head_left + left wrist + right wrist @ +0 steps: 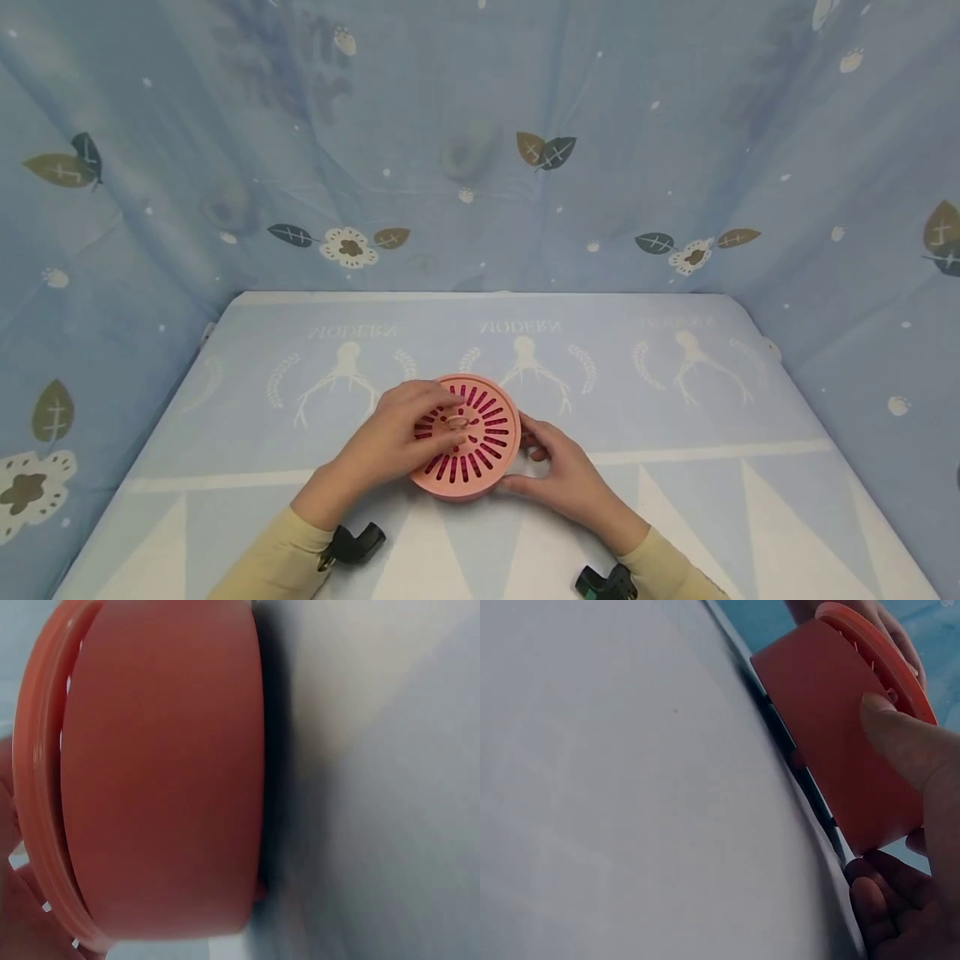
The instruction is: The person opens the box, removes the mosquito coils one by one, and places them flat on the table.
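A round coral-pink box [165,772] stands on the table, with a lid [487,412] cut with slots that fan out from the centre. Dark magenta shows through the slots. My left hand [393,429] reaches over the lid from the left, thumb and fingers pinching at the small ring handle [456,423] in its middle. Between the lid's rim and the box wall a narrow gap shows in both wrist views. From the right, my right hand [558,475] holds the box's side, its thumb [896,735] pressed on the wall and its other fingers curled by the lower edge.
A pale blue and white patterned cloth [675,375] covers the table. Blue curtains [465,100] printed with leaves and flowers enclose it at the back and both sides. Black wrist cameras [356,546] sit near both cuffs.
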### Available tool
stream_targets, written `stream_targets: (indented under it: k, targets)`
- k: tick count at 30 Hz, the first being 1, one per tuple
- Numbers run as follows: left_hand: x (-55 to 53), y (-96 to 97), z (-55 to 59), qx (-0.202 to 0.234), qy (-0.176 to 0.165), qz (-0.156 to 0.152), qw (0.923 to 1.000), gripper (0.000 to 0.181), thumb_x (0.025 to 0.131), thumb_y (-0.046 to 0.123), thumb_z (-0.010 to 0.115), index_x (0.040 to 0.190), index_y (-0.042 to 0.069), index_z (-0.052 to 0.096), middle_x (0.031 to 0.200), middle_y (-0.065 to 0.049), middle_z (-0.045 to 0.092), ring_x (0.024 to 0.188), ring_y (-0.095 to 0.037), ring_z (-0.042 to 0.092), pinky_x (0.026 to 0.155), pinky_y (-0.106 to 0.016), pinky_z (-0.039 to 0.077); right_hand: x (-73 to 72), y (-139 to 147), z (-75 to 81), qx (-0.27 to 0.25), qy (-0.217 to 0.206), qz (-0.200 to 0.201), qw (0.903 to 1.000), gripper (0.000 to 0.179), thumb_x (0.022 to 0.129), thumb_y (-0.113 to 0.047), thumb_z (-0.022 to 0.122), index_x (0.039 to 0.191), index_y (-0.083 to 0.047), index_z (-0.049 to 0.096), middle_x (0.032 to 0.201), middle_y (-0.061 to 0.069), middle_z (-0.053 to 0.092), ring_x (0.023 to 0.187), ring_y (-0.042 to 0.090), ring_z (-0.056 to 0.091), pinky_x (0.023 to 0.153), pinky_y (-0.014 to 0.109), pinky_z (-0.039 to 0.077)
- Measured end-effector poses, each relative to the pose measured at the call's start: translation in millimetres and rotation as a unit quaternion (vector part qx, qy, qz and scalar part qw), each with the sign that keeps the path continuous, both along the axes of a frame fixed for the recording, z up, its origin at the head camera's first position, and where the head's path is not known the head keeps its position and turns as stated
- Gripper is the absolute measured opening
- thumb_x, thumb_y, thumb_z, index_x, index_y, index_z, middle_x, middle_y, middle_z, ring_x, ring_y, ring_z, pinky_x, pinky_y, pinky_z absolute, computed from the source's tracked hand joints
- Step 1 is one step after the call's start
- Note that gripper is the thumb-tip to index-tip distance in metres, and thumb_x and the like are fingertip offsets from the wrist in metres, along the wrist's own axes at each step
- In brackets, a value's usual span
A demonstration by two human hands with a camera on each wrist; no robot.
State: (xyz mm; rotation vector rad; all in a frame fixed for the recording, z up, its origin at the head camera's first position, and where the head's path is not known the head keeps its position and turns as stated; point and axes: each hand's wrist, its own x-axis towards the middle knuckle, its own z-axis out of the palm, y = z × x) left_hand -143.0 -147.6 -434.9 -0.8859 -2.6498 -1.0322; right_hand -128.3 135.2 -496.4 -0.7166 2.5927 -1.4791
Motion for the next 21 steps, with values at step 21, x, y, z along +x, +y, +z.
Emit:
stream_targets:
  k: [21]
  targets:
    - [-6.4, -12.4, 5.8, 0.051, 0.07, 0.091, 0.9921, 0.015, 0.089, 0.028, 0.076, 0.103, 0.022, 0.078, 0.099, 0.013, 0.068, 0.095, -0.008, 0.061, 0.08, -0.033, 0.057, -0.8, -1, 0.4, 0.023, 0.023, -0.021, 0.9993, 0.092, 0.07, -0.059, 0.082, 0.149, -0.029, 0.044, 0.115, -0.02, 0.059, 0.099, 0.007, 0.058, 0.08, 0.024, 0.056]
